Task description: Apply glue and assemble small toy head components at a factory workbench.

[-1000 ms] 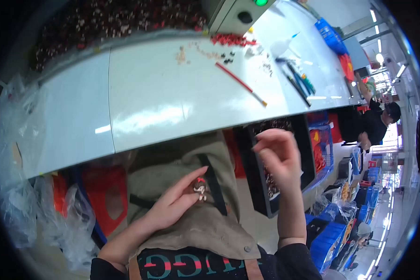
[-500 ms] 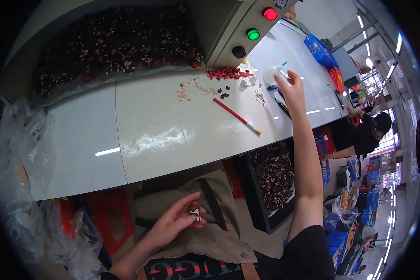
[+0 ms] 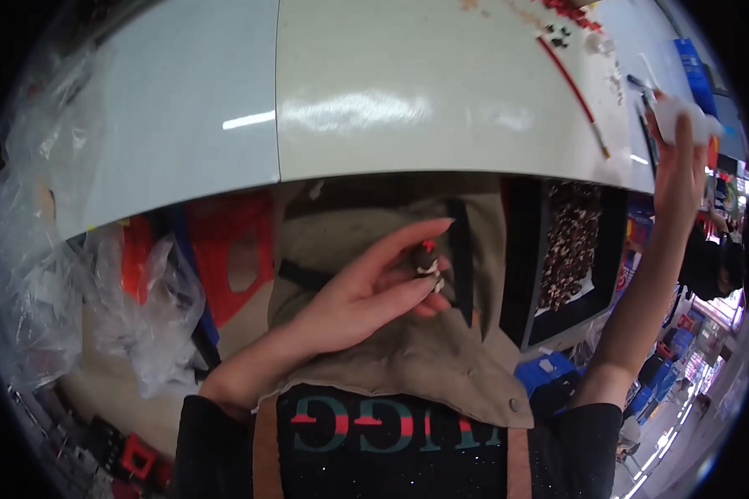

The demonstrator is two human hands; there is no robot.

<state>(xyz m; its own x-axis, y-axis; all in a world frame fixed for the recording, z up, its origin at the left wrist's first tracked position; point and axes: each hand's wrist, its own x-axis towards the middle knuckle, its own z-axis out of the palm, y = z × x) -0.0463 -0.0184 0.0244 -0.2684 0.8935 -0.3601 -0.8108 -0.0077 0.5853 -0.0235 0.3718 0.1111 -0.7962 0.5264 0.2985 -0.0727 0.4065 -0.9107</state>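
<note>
Low over my lap, my left hand (image 3: 362, 291) grips a small dark brown figurine (image 3: 425, 259) between thumb and fingers. White trim and a red piece on top show on the figurine. Out at the far right, my right hand (image 3: 678, 179) is wrapped around a white squeeze bottle (image 3: 686, 123), raised over the table's right part. Its blue tip points right; motion blurs the bottle. A thin red paintbrush-like stick (image 3: 572, 83) lies on the white table (image 3: 391, 141), left of my right hand.
Small red pieces (image 3: 570, 12) and dark bits (image 3: 560, 35) lie at the table's far right. Below its edge, a black tray (image 3: 526, 270) holds many small dark figures (image 3: 570, 241). Clear plastic bags (image 3: 46, 224) hang at left, beside a red stool-like frame (image 3: 225, 258).
My right hand has closed on the white bottle and lifted it off the table. My left hand keeps the figurine. The view has turned downward and to the left.
</note>
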